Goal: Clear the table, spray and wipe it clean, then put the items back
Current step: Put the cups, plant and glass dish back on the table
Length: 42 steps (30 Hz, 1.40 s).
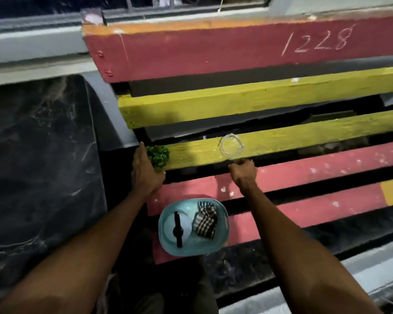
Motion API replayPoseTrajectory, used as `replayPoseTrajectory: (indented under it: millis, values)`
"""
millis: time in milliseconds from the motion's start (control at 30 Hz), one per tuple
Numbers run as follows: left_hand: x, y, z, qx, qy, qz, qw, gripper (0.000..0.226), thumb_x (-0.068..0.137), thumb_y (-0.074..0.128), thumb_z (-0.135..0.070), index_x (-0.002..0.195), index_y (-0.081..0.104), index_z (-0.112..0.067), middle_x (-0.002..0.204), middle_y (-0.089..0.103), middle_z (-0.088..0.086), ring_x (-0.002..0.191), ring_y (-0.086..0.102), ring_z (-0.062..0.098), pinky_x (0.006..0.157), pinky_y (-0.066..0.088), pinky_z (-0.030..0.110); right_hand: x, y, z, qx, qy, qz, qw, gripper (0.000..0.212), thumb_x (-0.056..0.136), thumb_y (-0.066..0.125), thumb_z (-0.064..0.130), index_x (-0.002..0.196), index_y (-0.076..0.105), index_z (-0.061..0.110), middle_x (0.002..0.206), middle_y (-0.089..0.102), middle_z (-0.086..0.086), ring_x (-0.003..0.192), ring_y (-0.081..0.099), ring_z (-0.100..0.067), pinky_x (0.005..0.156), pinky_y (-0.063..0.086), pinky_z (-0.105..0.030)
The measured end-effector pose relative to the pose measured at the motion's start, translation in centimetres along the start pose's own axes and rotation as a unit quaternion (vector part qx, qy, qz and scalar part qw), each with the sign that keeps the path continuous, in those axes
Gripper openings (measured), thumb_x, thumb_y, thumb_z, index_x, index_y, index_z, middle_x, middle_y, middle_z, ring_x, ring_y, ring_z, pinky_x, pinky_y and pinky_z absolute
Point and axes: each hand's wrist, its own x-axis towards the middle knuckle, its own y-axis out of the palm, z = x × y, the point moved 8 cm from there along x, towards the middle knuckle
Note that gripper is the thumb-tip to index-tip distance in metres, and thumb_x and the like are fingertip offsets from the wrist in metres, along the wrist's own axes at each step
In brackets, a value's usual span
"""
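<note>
A slatted wooden table [281, 96], its planks painted red and yellow with "1228" chalked on the far red plank, fills the view from above. A clear glass ashtray [231, 146] sits on the nearer yellow plank and serves as the reference point. Just near of the ashtray, the right hand [243, 174] is curled into a loose fist at the ashtray's near rim; whether its fingertips actually pinch the glass cannot be told. Left of the ashtray, at the end of the same yellow plank, a small green leafy plant [158, 157] stands, and the left hand [145, 173] wraps around its left and near side, grasping it. Nearer the person than the ashtray, at the table's front edge, a light blue plastic basket [222, 214] holds a spray bottle [178, 228] with a black nozzle on its left side and a folded black-and-white checked cloth [205, 219] on its right side.
</note>
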Motion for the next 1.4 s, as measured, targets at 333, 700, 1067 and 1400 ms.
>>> replayPoseTrajectory:
  millis: [333,700,1067,1400]
  values:
    - [4.8,4.3,4.3,-0.053,-0.005,-0.048,0.997,0.128,0.051,0.098,-0.021,0.155,0.023,-0.023,0.151,0.038,0.013,0.141,0.039,0.030,0.116,0.038,0.043,11.7,4.3,-3.3,0.082,0.155,0.025,0.984,0.049,0.077,0.073,0.030,0.111,0.065,-0.005,0.109,0.072,-0.016,0.090,0.072,-0.035,0.067,0.052,-0.031]
    - [6.9,5.4,3.1,-0.051,0.003,-0.107,0.993,0.083,0.054,0.078,-0.038,0.131,0.052,-0.019,0.126,0.058,0.013,0.113,0.059,0.031,0.095,0.052,0.038,14.1,5.4,-4.2,0.170,0.174,-0.014,0.970,0.016,0.090,0.073,0.014,0.098,0.063,0.005,0.079,0.069,-0.007,0.062,0.074,-0.022,0.063,0.064,-0.033]
    - [4.3,3.2,1.3,-0.088,-0.006,-0.112,0.990,0.073,0.056,0.093,-0.031,0.119,0.057,-0.019,0.106,0.068,0.002,0.094,0.064,0.015,0.080,0.049,0.022,8.7,5.8,-3.8,0.184,0.116,0.026,0.976,0.006,0.079,0.069,0.003,0.085,0.067,0.001,0.076,0.073,-0.014,0.059,0.075,-0.030,0.051,0.063,-0.040]
    - [-5.7,-6.3,-3.6,-0.135,0.081,-0.158,0.975,0.060,0.057,0.084,-0.021,0.112,0.060,-0.020,0.099,0.070,0.003,0.090,0.068,0.021,0.079,0.057,0.034,-6.8,5.9,0.7,0.237,0.059,0.040,0.969,0.009,0.085,0.061,-0.005,0.093,0.061,-0.002,0.065,0.066,-0.012,0.035,0.063,-0.012,0.034,0.048,-0.021]
